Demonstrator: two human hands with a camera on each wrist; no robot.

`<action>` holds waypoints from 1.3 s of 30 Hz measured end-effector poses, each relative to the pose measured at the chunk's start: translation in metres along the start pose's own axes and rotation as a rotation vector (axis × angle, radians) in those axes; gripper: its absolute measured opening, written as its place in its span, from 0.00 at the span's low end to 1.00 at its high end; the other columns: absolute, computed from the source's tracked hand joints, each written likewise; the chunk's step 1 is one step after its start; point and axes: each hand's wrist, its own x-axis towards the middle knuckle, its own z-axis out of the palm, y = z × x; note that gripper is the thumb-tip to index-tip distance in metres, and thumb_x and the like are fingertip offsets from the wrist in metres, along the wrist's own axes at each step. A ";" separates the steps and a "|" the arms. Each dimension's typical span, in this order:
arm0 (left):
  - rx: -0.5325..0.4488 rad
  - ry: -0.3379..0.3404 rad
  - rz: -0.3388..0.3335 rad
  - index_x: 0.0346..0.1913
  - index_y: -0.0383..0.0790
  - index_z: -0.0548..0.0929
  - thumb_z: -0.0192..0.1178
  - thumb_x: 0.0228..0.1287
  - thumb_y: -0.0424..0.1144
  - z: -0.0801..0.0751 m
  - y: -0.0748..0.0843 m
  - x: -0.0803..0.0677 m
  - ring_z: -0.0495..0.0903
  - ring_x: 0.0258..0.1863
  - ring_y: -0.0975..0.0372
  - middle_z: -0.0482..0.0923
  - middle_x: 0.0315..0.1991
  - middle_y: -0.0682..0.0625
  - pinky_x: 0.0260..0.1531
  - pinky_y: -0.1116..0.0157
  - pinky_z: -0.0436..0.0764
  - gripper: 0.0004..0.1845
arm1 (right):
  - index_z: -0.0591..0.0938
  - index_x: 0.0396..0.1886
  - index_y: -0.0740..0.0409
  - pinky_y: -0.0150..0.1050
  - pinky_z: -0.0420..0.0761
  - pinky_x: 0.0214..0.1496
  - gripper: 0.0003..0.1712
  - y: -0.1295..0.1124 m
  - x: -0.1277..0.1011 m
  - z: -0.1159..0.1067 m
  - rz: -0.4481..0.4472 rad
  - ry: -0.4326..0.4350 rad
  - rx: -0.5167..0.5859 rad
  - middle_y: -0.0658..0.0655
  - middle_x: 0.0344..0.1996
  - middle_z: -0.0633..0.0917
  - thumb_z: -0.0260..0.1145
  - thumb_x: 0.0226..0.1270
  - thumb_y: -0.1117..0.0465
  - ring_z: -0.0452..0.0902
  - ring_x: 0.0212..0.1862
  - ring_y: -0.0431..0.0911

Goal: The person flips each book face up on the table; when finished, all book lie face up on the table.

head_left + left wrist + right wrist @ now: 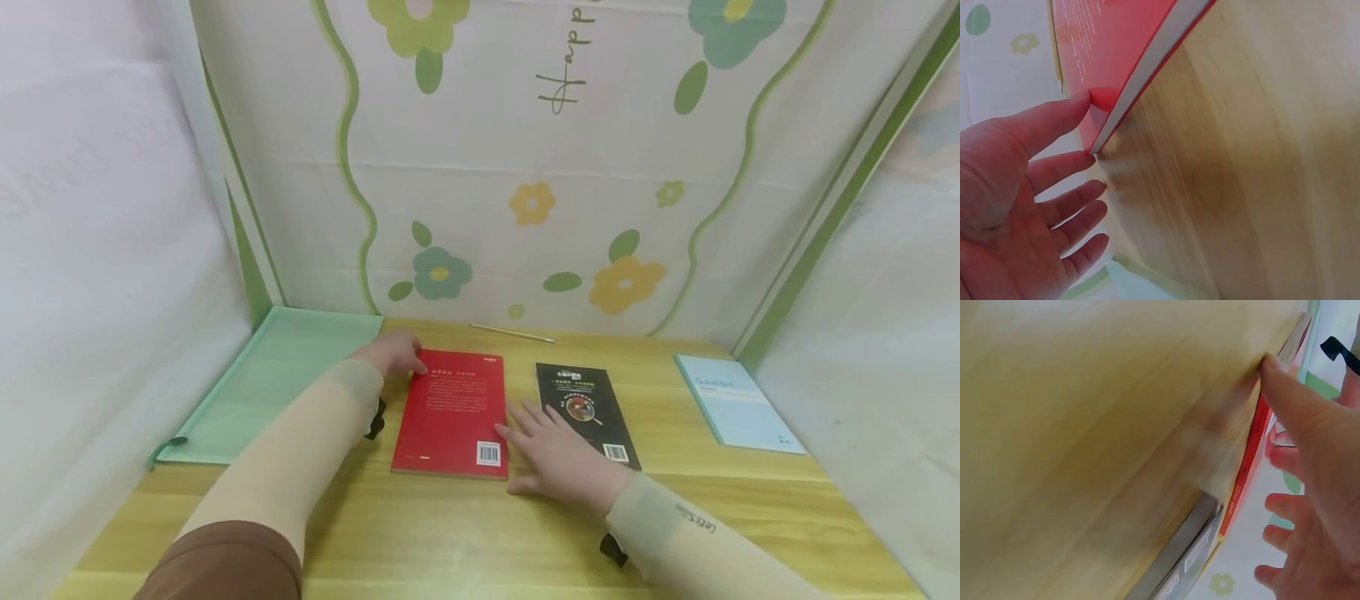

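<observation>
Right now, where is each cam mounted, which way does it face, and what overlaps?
Head: above the desk, facing forward and down; shows both forearms, left hand, right hand.
Left wrist: low beside the left hand, looking along the desk at the red book corner; fingers show.
Right wrist: low beside the right hand, facing the book edges; thumb and fingers show.
Shared: all three see the red book.

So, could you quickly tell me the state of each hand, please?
Left hand: open, fingertips at the red book's far left corner.
Right hand: open, fingers spread, touching its right edge.
</observation>
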 end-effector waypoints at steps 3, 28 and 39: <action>0.003 0.013 0.010 0.65 0.29 0.73 0.68 0.62 0.43 0.000 -0.001 0.001 0.72 0.61 0.46 0.74 0.60 0.37 0.62 0.51 0.69 0.32 | 0.66 0.75 0.52 0.61 0.49 0.72 0.49 -0.004 0.000 0.000 0.023 -0.017 0.024 0.60 0.77 0.56 0.64 0.61 0.31 0.45 0.76 0.62; -0.034 0.042 -0.016 0.57 0.31 0.76 0.69 0.60 0.39 0.005 -0.001 0.008 0.75 0.51 0.49 0.77 0.51 0.41 0.55 0.52 0.74 0.25 | 0.81 0.40 0.56 0.40 0.72 0.42 0.31 -0.022 0.011 0.006 0.116 0.078 -0.035 0.47 0.30 0.71 0.71 0.56 0.33 0.64 0.37 0.44; 0.000 -0.031 -0.049 0.51 0.31 0.78 0.67 0.61 0.38 0.000 0.007 0.013 0.75 0.53 0.50 0.77 0.51 0.41 0.57 0.53 0.73 0.19 | 0.79 0.32 0.50 0.37 0.72 0.36 0.15 -0.028 0.011 0.009 0.144 0.073 0.183 0.42 0.26 0.72 0.71 0.62 0.45 0.67 0.32 0.41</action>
